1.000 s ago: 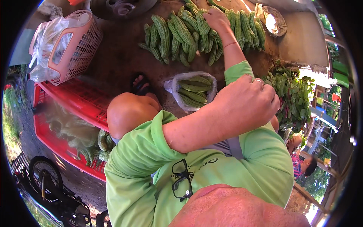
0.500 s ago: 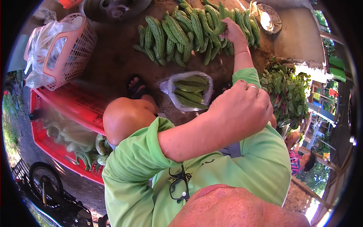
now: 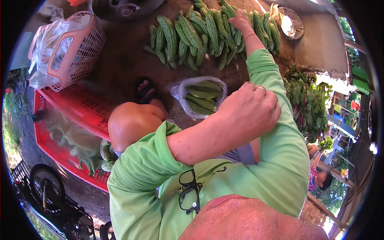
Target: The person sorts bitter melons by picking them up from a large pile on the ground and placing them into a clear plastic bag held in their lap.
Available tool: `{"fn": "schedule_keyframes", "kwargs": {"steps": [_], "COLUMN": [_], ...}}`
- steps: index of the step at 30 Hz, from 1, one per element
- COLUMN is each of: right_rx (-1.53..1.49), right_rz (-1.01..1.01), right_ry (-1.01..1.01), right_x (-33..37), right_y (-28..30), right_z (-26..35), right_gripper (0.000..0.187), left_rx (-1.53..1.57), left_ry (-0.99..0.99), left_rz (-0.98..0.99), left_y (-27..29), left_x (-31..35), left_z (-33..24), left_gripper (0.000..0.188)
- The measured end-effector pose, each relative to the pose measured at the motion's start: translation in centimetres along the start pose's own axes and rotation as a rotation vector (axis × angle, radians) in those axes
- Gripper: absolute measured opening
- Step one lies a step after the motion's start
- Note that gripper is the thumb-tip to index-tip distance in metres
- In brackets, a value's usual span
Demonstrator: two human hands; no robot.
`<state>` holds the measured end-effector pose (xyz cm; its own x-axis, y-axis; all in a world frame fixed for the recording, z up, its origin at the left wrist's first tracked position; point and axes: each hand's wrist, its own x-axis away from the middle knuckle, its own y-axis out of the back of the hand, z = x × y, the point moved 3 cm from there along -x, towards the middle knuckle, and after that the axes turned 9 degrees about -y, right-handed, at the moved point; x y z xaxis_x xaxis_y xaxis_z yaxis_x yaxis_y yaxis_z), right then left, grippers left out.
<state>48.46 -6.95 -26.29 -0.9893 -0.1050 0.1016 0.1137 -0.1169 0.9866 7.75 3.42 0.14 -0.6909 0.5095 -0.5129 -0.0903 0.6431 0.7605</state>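
Observation:
Bitter melons (image 3: 188, 34), bumpy and green, lie in a wide heap on the ground at the far side. My right hand (image 3: 241, 22) reaches to the heap's upper right, its fingers closed over a bitter melon there; the fingertips are partly hidden. My left hand (image 3: 258, 105), with a ring on one finger, is curled in front of my right sleeve. Its fingertips are turned away, and whatever they hold is hidden. Between my legs and the heap stands an open clear plastic bag (image 3: 222, 86) with several long, smooth-looking green vegetables (image 3: 202, 96) in it.
To the left, a pink plastic basket (image 3: 82, 52) with clear bags stands by a red crate (image 3: 68, 160) of bagged vegetables. Leafy greens (image 3: 306, 104) are bunched at right. A dark round metal pan (image 3: 124, 8) and a sack (image 3: 289, 22) lie beyond. Another person (image 3: 318, 178) is far right.
My right hand has gone from lifting a long green vegetable over the heap to pressing down onto the heap's far part. The curled left hand has shifted slightly left and down.

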Motion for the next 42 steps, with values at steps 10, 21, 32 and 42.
{"fn": "schedule_keyframes", "kwargs": {"steps": [10, 21, 32, 42], "right_rx": [-0.784, -1.043, -1.238, -1.477], "right_rz": [0.361, 0.992, 1.811, 1.883], "right_ry": [-0.035, 0.535, 0.5, 0.225], "right_x": [3.3, 24.0, 41.5, 37.0], "right_y": [5.4, 8.1, 5.9, 2.1], "right_z": [-2.8, 24.7, 42.6, 40.5], "right_gripper": [0.061, 0.069, 0.041, 0.043], "left_rx": [0.009, -0.018, -0.061, -0.032], "left_ry": [-0.033, -0.065, -0.057, -0.095], "left_rz": [-0.028, -0.227, -0.415, -0.336], "left_y": [-0.1, -0.4, 2.6, 2.9], "left_x": [-0.1, -1.4, -0.3, -0.1], "left_z": [-0.7, -2.9, -1.1, -2.2], "left_gripper": [0.015, 0.013, 0.015, 0.016]}}
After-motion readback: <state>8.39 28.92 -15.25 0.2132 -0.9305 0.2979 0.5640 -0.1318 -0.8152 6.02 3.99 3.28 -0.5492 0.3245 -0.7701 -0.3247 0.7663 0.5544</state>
